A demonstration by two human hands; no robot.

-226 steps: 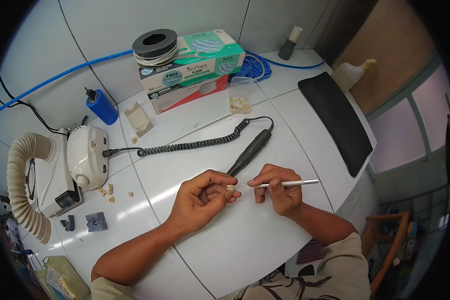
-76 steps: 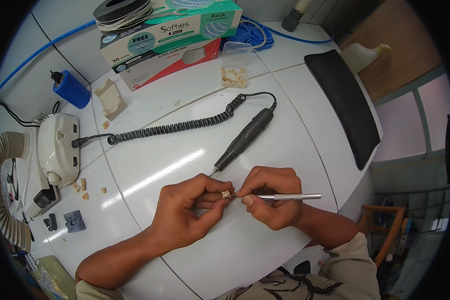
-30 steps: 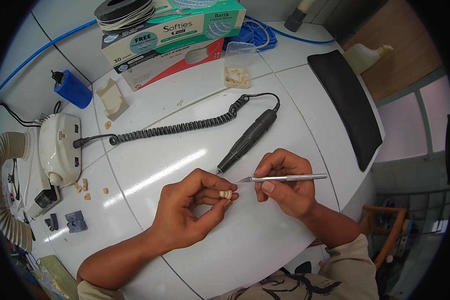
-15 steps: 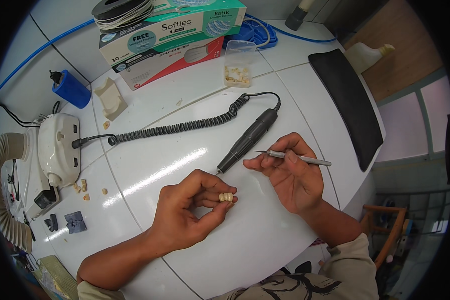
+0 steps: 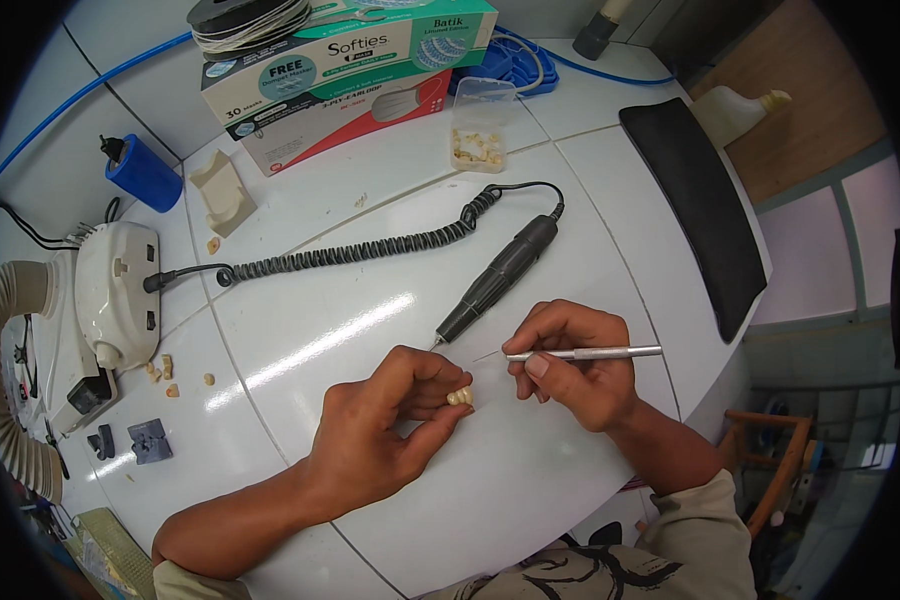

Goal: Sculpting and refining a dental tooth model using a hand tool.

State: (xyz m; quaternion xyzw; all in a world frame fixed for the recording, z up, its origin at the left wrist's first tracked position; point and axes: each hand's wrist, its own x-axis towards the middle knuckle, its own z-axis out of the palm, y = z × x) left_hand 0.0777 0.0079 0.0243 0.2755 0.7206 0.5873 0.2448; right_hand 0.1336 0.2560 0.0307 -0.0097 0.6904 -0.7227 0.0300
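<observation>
Between the thumb and fingertips of my left hand [image 5: 375, 425] is a small cream-coloured dental bridge [image 5: 460, 396] of joined teeth. My right hand [image 5: 580, 370] grips a slim silver craft knife [image 5: 600, 353] like a pen. Its thin tip points left, toward the bridge but apart from it. Just beyond my hands lies a black dental handpiece [image 5: 498, 278] on the white table, its coiled cord [image 5: 360, 252] running left to a cream control unit [image 5: 120, 295].
Several loose tooth pieces [image 5: 167, 366] and grey blocks [image 5: 150, 441] lie at the left. A clear box of teeth [image 5: 477, 147] stands near stacked mask boxes [image 5: 350, 95]. There is a blue container [image 5: 148, 178] at the back left, and a black pad [image 5: 692, 220] along the right edge.
My right hand has moved down, and the craft knife's tip has come left, closer to the bridge. My left hand has turned the bridge slightly.
</observation>
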